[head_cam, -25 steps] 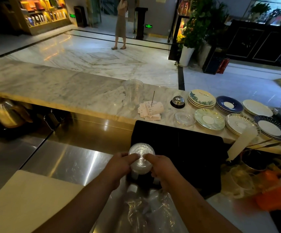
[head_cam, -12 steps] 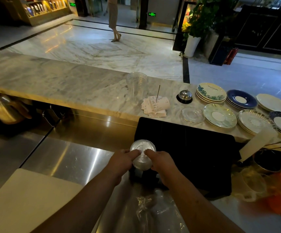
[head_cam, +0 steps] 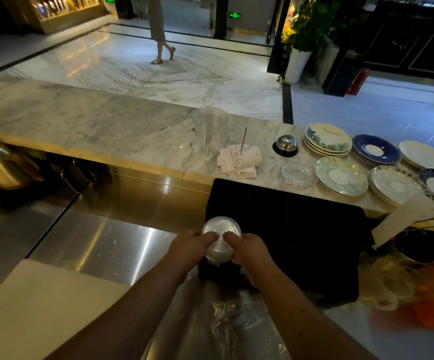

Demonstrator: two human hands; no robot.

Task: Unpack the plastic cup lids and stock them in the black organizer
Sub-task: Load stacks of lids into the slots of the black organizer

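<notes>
A stack of clear plastic cup lids (head_cam: 220, 227) stands upright at the near left corner of the black organizer (head_cam: 296, 229). My left hand (head_cam: 188, 252) grips the stack from the left and my right hand (head_cam: 249, 252) grips it from the right, both thumbs lying on the top lid. The lower part of the stack is hidden between my hands. An empty clear plastic wrapper (head_cam: 239, 326) lies crumpled on the steel counter in front of me, between my forearms.
On the marble bar top stand nested clear cups (head_cam: 209, 131), a spike of receipts (head_cam: 239, 159), a service bell (head_cam: 286, 144) and several stacks of saucers (head_cam: 340, 175). A pale cutting board (head_cam: 36, 307) lies at near left. Orange and clear bags (head_cam: 403, 289) sit right.
Both hands have kept hold of the lid stack at the organizer's corner and sunk slightly with it. The camera tilted. A person in the lobby walked on.
</notes>
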